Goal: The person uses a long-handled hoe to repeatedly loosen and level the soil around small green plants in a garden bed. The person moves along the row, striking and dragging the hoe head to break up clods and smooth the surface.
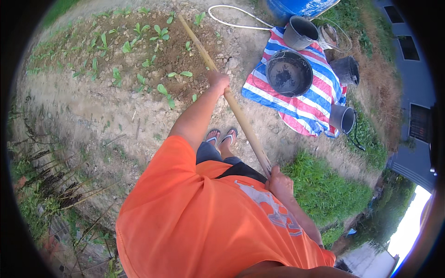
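So, long tan wooden pole is clamped by left hand, upper centre, and right hand, lower centre-right, probably spaced for leverage.

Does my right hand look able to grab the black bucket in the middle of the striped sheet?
Probably not as things stand: your right hand is closed around the wooden pole, and the black bucket sits well away from it on the striped sheet.

A long, straight, pale-brown wooden pole slants from upper left toward centre.
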A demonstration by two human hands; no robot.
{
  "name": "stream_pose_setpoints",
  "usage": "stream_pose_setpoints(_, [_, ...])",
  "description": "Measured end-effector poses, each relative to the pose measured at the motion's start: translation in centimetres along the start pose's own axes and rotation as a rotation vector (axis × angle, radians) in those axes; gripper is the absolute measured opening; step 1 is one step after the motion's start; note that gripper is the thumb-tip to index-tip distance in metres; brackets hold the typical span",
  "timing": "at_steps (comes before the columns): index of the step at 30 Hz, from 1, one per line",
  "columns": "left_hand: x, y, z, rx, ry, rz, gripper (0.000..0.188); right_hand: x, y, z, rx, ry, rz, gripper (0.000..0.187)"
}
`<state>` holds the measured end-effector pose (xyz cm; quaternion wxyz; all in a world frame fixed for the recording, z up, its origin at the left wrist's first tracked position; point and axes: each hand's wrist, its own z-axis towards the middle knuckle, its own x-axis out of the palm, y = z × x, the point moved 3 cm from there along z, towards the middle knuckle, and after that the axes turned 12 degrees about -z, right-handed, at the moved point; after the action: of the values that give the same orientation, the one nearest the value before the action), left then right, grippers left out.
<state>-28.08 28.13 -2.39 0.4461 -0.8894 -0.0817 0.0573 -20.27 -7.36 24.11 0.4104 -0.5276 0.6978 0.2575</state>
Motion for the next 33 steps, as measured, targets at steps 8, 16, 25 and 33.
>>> stream_pose_setpoints(8, [-0.6, -1.6, 1.9, -0.06, 0.194, -0.027, 0.03, -1.1, -0.4, 0.2, -0.045, -0.049, 0.042, 0.025])
stream_pose_setpoints(16, [-0.4, 1.6, -1.1, -0.065, 0.142, -0.017, 0.041, -0.4, -2.4, -3.5, -0.002, -0.059, 0.04, 0.027])
stream_pose_setpoints(25, [-0.8, 2.3, 2.3, 0.121, 0.029, 0.176, 0.019, -0.2, -0.8, -1.0, -0.03, 0.044, 0.099, 0.026])
stream_pose_setpoints(33, [-0.9, -2.2, -2.8, 0.097, 0.127, 0.171, 0.052, 0.5, -2.7, -2.8, -0.025, -0.11, 0.113, 0.026])
